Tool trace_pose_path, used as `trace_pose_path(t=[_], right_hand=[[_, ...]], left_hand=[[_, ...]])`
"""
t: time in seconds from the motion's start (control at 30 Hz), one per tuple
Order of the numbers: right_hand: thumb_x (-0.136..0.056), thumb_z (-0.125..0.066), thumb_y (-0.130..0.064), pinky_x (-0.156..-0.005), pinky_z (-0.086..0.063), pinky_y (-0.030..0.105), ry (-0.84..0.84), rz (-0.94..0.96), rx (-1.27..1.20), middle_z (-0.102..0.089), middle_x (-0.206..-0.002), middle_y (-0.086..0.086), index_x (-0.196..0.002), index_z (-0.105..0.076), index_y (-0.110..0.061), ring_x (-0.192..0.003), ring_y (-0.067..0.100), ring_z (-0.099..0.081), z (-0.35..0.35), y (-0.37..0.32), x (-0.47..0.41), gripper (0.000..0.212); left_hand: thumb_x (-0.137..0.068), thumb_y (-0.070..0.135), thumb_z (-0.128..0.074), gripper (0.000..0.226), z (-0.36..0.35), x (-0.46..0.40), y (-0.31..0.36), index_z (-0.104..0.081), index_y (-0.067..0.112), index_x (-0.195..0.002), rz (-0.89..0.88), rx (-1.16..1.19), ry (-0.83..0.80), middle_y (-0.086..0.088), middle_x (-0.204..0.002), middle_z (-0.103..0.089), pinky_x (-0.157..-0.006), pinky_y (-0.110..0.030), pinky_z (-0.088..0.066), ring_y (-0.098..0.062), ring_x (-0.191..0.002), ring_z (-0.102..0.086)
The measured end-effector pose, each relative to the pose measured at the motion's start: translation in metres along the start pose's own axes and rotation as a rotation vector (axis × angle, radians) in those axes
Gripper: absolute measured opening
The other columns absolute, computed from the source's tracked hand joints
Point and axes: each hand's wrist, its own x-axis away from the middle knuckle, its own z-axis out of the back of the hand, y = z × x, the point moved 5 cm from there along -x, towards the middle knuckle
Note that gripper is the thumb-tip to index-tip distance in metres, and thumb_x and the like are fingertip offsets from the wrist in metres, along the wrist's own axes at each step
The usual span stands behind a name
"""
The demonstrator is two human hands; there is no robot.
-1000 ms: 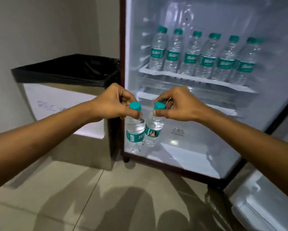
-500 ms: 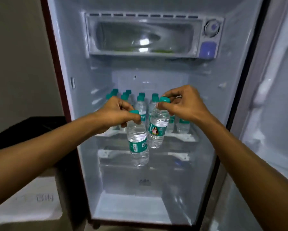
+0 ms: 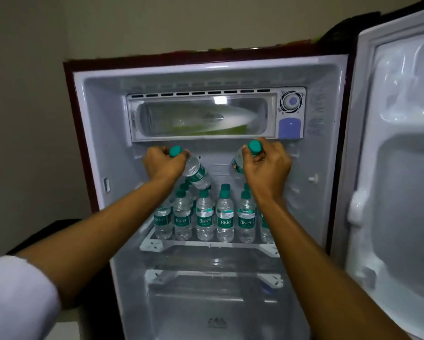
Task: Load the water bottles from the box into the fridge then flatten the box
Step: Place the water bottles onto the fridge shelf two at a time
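Straight ahead, a small fridge (image 3: 93,148) with a dark maroon casing stands against a plain grey-beige wall (image 3: 24,94), its door (image 3: 402,192) swung wide open to the right. Its moulded white plastic liner is smooth and glossy, with rounded recesses. Inside, across the top, sits a freezer compartment (image 3: 201,116) behind a clear curved flap, with something pale green blurred inside it that I cannot make out. Beside it are a round thermostat dial (image 3: 292,102) and a lilac rectangular button (image 3: 289,125).

On the upper shelf (image 3: 206,245), clear with white plastic corner brackets, small water bottles (image 3: 204,217) stand upright in close rows. Each is ribbed clear plastic with a teal screw cap and a teal label reading "Bisleri" in white. A second shelf (image 3: 213,278) lies below, and the floor of the cabinet carries a small embossed mark too faint to read.

Both hands are raised above the standing rows, apart from each other. The left hand (image 3: 163,164) grips the neck of a tilted bottle (image 3: 196,174) whose base points down and to the right, close over the caps beneath. The right hand (image 3: 267,168) is curled round the neck of another bottle (image 3: 239,163), cap up and towards the camera, body largely hidden behind the fingers. A white sleeve (image 3: 17,298) covers the left upper arm at the lower left.
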Motion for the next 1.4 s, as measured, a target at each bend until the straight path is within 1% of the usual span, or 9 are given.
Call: trace_pose_path(t=[0.17, 0.3, 0.5, 0.63, 0.73, 0.87, 1.0, 1.17, 1.4], right_hand=[[-0.08, -0.078, -0.014, -0.066, -0.041, 0.017, -0.004, -0.078, -0.01, -0.065, -0.087, 0.012, -0.101, -0.073, -0.002, -0.073, 0.012, -0.053, -0.024, 0.016, -0.001, 0.024], [-0.082, -0.074, -0.013, -0.061, -0.029, 0.003, -0.012, -0.105, 0.003, -0.065, -0.09, 0.012, -0.103, -0.073, -0.003, -0.073, 0.009, -0.05, -0.045, 0.02, -0.007, 0.023], [-0.082, -0.072, -0.015, -0.067, -0.039, 0.02, -0.092, -0.13, 0.088, -0.066, -0.092, 0.018, -0.098, -0.073, -0.002, -0.076, 0.029, -0.064, -0.09, 0.049, -0.003, 0.021], [-0.082, -0.075, -0.017, -0.068, -0.046, 0.023, -0.135, -0.161, 0.11, -0.067, -0.096, 0.02, -0.104, -0.073, 0.0, -0.077, 0.029, -0.066, -0.115, 0.074, -0.001, 0.028], [-0.085, -0.071, -0.018, -0.066, -0.043, 0.022, -0.205, -0.12, 0.161, -0.067, -0.093, 0.018, -0.097, -0.072, -0.002, -0.079, 0.029, -0.066, -0.135, 0.083, -0.008, 0.02], [-0.088, -0.069, -0.028, -0.074, -0.049, 0.026, -0.449, -0.309, 0.289, -0.07, -0.106, 0.012, -0.105, -0.072, -0.007, -0.093, 0.027, -0.067, -0.165, 0.109, -0.015, 0.027], [-0.081, -0.077, -0.034, -0.071, -0.05, 0.025, -0.615, -0.388, 0.349, -0.07, -0.107, 0.011, -0.105, -0.069, -0.005, -0.092, 0.027, -0.067, -0.187, 0.131, -0.007, 0.038], [-0.076, -0.083, -0.037, -0.07, -0.051, 0.027, -0.727, -0.415, 0.394, -0.068, -0.107, 0.012, -0.105, -0.066, -0.005, -0.092, 0.026, -0.066, -0.198, 0.143, 0.003, 0.046], [-0.075, -0.083, -0.038, -0.068, -0.05, 0.027, -0.748, -0.392, 0.408, -0.067, -0.103, 0.01, -0.101, -0.066, -0.006, -0.09, 0.025, -0.065, -0.203, 0.144, 0.011, 0.045]], left_hand=[[-0.08, 0.028, -0.077, 0.021, -0.013, -0.005, -0.009, -0.067, 0.012, -0.089, -0.014, 0.032, 0.138, -0.008, -0.087, -0.07, -0.079, -0.038, -0.059, -0.022, -0.081, -0.067], [-0.082, 0.025, -0.076, 0.022, -0.028, -0.014, -0.009, -0.069, 0.007, -0.093, -0.063, 0.011, 0.142, -0.006, -0.087, -0.069, -0.074, -0.03, -0.054, -0.019, -0.079, -0.065], [-0.081, 0.02, -0.075, 0.026, -0.06, -0.046, -0.031, -0.07, 0.001, -0.098, -0.163, -0.157, 0.034, -0.013, -0.094, -0.071, -0.07, -0.027, -0.048, -0.027, -0.086, -0.066], [-0.082, 0.021, -0.075, 0.03, -0.086, -0.071, -0.058, -0.069, 0.001, -0.104, -0.182, -0.201, -0.073, -0.015, -0.102, -0.072, -0.082, -0.035, -0.055, -0.029, -0.093, -0.067], [-0.083, 0.025, -0.075, 0.034, -0.106, -0.091, -0.065, -0.07, 0.005, -0.109, -0.155, -0.244, -0.171, -0.01, -0.109, -0.071, -0.086, -0.028, -0.052, -0.023, -0.099, -0.067], [-0.083, 0.027, -0.075, 0.03, -0.137, -0.104, -0.075, -0.071, 0.003, -0.1, -0.194, -0.375, -0.38, -0.01, -0.102, -0.072, -0.073, -0.022, -0.045, -0.014, -0.085, -0.061], [-0.082, 0.031, -0.075, 0.032, -0.165, -0.108, -0.092, -0.069, 0.0, -0.09, -0.182, -0.467, -0.524, -0.014, -0.093, -0.071, -0.07, -0.025, -0.044, -0.023, -0.087, -0.066], [-0.081, 0.036, -0.076, 0.042, -0.182, -0.109, -0.11, -0.046, 0.013, -0.062, -0.156, -0.575, -0.581, -0.017, -0.095, -0.069, -0.064, -0.025, -0.04, -0.028, -0.091, -0.065], [-0.081, 0.032, -0.075, 0.032, -0.188, -0.111, -0.125, -0.052, 0.01, -0.077, -0.125, -0.681, -0.622, -0.015, -0.103, -0.067, -0.07, -0.023, -0.043, -0.022, -0.087, -0.059]])
